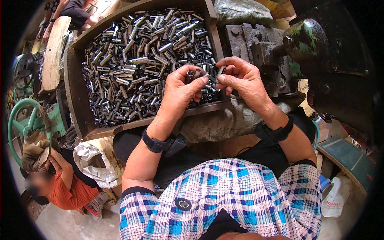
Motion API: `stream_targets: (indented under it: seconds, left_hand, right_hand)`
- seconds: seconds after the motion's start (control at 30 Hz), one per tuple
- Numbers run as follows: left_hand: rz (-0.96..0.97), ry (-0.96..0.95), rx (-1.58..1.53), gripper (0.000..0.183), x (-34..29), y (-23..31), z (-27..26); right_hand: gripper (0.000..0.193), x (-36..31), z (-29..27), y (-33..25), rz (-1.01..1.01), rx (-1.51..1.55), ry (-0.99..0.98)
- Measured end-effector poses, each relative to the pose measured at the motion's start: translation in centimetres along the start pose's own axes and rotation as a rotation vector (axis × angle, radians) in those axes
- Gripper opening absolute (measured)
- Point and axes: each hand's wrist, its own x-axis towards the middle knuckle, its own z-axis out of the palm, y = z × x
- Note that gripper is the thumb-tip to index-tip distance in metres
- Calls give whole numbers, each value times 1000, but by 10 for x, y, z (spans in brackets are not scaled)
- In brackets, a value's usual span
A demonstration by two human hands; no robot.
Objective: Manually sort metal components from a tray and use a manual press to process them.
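Note:
My left hand (182,88) is closed over the right part of the tray, pinching short metal tubes (190,73) between thumb and fingers. Close beside it, my right hand (244,80) grips one small metal tube (221,71) between thumb and forefinger. The fingertips of both hands almost meet. Beneath and behind them, a wooden tray (74,88) holds a deep heap of short, shiny and dark metal tubes (132,60), lying at all angles. How many tubes sit in my left hand cannot be made out.
A dark, oily machine with a worn green part (306,40) stands right of the tray. Sacking (224,124) hangs below the tray's front edge. At left are a green handwheel (26,132), a white sack (94,164) and a person in orange (72,188). A green-topped board (346,158) lies far right.

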Motion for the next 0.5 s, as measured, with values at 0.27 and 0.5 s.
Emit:
stream_targets:
  seconds: [0.27, 0.5]
  left_hand:
    - [-123, -55, -240, 16, -1, 0, -1]
    - [-151, -85, -238, 17, -3, -2, 2]
  right_hand:
    - [18, 2, -1, 1, 27, 78, 64]
    - [19, 0, 1, 6, 22, 82, 65]
